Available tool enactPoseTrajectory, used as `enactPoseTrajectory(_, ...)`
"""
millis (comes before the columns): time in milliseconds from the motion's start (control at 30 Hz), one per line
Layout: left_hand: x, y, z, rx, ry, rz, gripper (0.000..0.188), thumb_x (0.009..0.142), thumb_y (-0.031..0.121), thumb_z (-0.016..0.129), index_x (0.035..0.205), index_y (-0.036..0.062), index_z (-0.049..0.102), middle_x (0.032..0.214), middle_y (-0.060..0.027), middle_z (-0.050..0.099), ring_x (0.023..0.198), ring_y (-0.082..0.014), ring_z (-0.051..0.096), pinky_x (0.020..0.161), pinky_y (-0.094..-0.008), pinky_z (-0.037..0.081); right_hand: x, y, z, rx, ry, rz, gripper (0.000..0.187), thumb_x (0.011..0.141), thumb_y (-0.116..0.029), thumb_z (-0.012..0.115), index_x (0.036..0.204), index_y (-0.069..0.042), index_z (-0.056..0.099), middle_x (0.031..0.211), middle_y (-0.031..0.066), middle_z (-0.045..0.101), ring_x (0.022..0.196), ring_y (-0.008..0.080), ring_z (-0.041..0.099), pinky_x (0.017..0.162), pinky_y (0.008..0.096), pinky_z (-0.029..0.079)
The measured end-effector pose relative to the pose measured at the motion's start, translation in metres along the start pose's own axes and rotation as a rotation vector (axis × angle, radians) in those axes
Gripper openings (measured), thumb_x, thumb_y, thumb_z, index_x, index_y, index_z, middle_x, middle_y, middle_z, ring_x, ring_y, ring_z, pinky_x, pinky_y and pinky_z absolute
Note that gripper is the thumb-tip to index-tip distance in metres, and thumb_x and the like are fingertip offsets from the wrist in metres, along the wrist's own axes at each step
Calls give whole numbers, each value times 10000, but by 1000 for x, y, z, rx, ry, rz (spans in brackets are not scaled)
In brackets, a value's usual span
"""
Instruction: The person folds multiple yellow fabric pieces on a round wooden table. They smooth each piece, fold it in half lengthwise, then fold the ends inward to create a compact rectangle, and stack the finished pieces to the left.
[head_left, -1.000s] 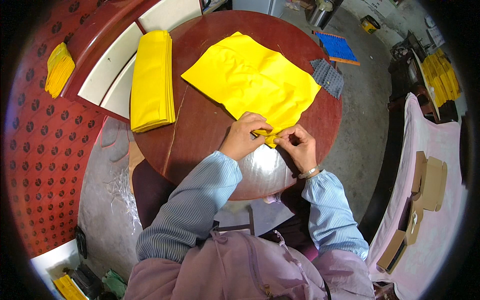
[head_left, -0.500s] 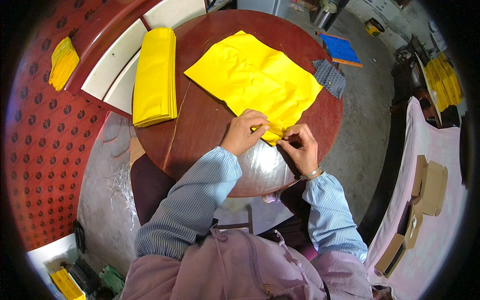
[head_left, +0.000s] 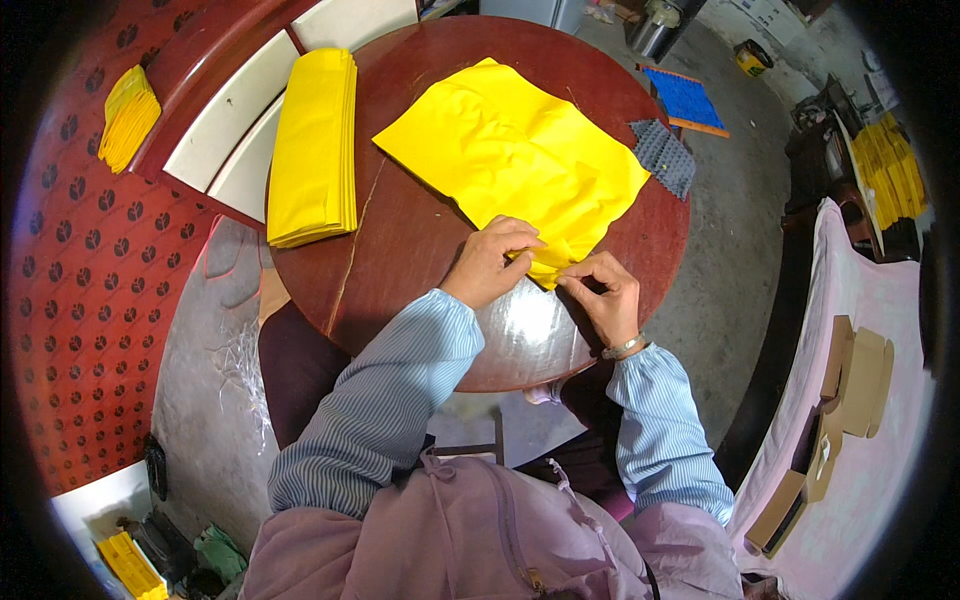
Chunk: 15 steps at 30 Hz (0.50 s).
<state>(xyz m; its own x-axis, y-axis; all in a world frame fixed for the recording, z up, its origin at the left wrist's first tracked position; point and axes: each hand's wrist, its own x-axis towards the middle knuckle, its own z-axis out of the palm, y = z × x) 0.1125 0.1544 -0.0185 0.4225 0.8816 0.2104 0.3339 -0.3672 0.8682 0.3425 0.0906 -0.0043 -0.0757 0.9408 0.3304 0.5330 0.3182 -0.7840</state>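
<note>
A wrinkled yellow fabric sheet (head_left: 520,145) lies spread over the round red-brown table (head_left: 420,260), one corner pointing toward me. At that near corner my left hand (head_left: 492,262) pinches the left edge of the sheet between thumb and fingers. Just to the right, my right hand (head_left: 605,292) has its thumb and forefinger pressed together on the other side of the same corner. The small bit under the fingertips is partly hidden. On the table's left stands a thick stack of folded yellow fabric (head_left: 312,150), apart from both hands.
A grey bumpy mat (head_left: 663,158) rests at the table's right edge. Beyond it is a blue-topped stool (head_left: 688,98). Open cardboard boxes (head_left: 862,380) lie on a pink-covered surface at the right. More yellow bundles (head_left: 130,118) sit on the red patterned cover at the left.
Both hands stay at the near corner. The right fingers have closed into a tighter pinch, and the corner looks more gathered than before. The view has shifted slightly.
</note>
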Motion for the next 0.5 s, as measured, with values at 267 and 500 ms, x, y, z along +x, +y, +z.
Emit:
enactPoseTrajectory(267,-1,11,-5,20,-77,-42,312,843,-3,796,1141,92,806,1256,-105,720,1245,-281,672,1121,-392,555,1,4,3,55,2,104,173,859,-59,899,1000,-19,807,919,48,714,801,122,664,732,269,554)
enactPoseTrajectory(500,1,10,-1,28,-48,1,325,828,35,868,1140,106,810,1233,-104,716,1226,-274,677,1122,-379,555,1,6,5,90,-5,136,184,868,-73,899,1006,-14,793,920,37,703,795,111,655,723,260,547)
